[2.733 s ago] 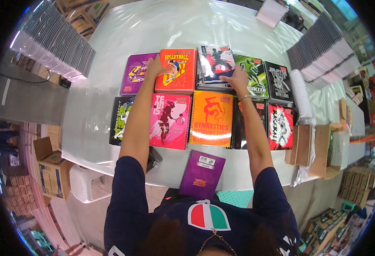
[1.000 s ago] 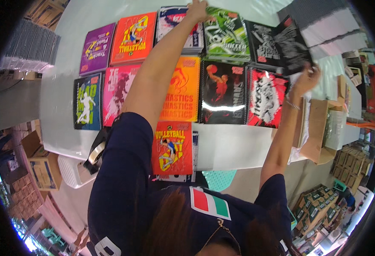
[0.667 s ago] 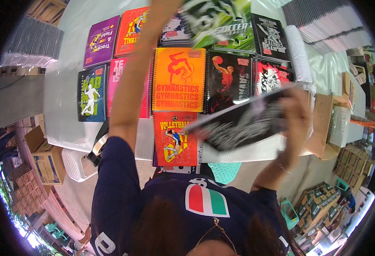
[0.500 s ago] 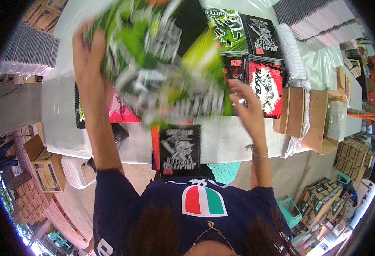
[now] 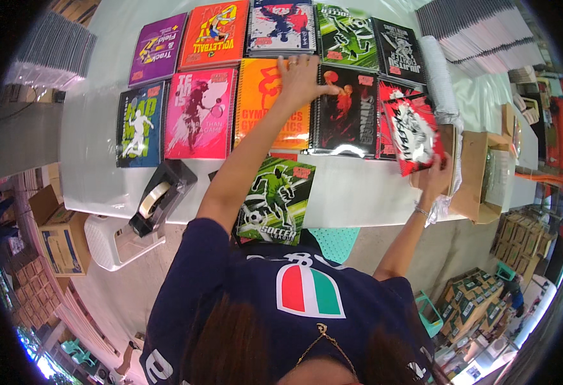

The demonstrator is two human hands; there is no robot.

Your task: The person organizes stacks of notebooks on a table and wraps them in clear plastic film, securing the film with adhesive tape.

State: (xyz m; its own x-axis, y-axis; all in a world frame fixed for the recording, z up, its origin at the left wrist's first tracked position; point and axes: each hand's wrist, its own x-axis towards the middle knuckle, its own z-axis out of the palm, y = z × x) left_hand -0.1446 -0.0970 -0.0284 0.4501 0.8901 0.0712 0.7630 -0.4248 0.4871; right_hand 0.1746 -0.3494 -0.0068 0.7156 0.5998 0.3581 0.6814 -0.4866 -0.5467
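My left hand [image 5: 302,80], fingers spread, rests over the orange spiral notebook [image 5: 265,128] and the edge of the black notebook with a red figure [image 5: 349,119]. At the right end of the front row, my right hand [image 5: 434,176] grips the lower edge of a red, black and white spiral notebook [image 5: 411,131]. That notebook is tilted and raised off another red notebook [image 5: 387,135]. Close to my body lies a green notebook with a soccer player [image 5: 276,199], on top of a pile whose lower part is mostly hidden.
Notebooks in two rows cover the table, among them a pink one [image 5: 198,115] and a purple one [image 5: 158,51]. A tape dispenser [image 5: 159,196] sits at the front left edge. On the right are a cardboard box [image 5: 480,173] and tall notebook stacks [image 5: 480,38].
The green notebook went from both hands onto the pile by my body, covering the black one. My left hand moved right over the rows; my right hand took hold of the red notebook.
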